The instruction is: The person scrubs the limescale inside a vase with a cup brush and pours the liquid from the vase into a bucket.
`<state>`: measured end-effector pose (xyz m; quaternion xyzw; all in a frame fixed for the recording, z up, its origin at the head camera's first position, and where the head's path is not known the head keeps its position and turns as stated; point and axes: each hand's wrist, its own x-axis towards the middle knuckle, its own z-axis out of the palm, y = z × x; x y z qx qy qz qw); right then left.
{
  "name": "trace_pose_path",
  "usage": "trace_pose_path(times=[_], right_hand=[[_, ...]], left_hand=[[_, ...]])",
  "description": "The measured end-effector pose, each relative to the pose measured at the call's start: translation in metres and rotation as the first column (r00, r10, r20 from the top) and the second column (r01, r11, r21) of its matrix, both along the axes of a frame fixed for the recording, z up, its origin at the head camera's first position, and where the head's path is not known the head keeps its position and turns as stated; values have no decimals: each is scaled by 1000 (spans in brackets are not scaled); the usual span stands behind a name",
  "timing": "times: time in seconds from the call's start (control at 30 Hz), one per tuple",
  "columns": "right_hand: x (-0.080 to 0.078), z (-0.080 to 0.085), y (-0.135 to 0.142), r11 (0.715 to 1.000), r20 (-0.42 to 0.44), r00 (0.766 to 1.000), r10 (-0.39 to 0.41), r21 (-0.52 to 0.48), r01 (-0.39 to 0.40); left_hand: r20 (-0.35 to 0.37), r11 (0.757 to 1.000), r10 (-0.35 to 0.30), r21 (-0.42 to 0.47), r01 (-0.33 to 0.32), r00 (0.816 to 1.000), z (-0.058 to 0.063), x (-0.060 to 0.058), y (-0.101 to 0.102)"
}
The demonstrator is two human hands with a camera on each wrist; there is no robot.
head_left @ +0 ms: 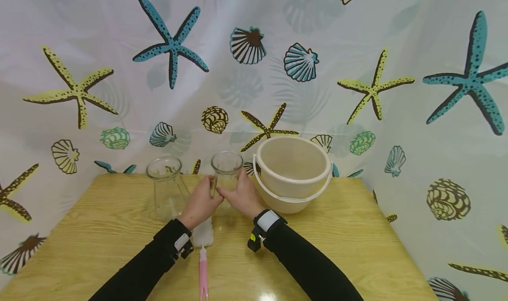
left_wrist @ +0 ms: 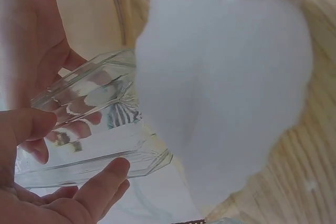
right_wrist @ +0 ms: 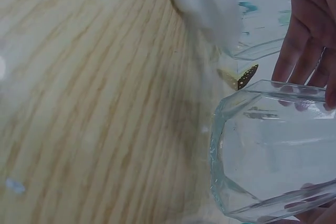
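Note:
Both hands hold a clear glass vase (head_left: 227, 163) upright near the back of the table, its round rim above the fingers. My left hand (head_left: 200, 202) grips its left side and my right hand (head_left: 243, 198) its right side, thumbs toward me. In the right wrist view the vase (right_wrist: 278, 145) shows flat facets and a thick angular base. Fingers show through the glass in the left wrist view. Left of the hands stands a second, larger-looking clear vase (head_left: 166, 195). A sponge brush (head_left: 203, 237) with a white head and pink handle lies below the hands.
A cream bucket (head_left: 291, 191) with its white handle hanging down stands just right of my right hand. Behind the wooden table (head_left: 345, 248) hangs a white curtain (head_left: 254, 89) printed with starfish and shells; it also runs along the sides.

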<state>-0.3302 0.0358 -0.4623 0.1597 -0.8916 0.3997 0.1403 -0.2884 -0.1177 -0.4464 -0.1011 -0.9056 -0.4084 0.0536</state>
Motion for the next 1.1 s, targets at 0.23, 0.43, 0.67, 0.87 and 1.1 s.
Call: trace_pose_path(times=[0.23,0.43,0.67,0.87,1.1], right_hand=[[-8,-9,0,1000,37,999,8,-3,-8],[-11,-9,1,1000,47,999,18,-11,-17],[-7,-6,2,997,80,995,62,-57,-58],[5,0,7,987,82,990,113,-123,-103],[23,-1,18,998,33,998,58,-16,-58]], left_hand=[[34,1000,-3,23,2,999,-5,-4,1],[33,1000,-3,31,2,999,-5,-6,1],[71,1000,28,-16,-27,997,-2,3,0],[47,999,35,-25,-34,998,3,20,-7],[-48,1000,-10,-14,9,999,7,42,-14]])
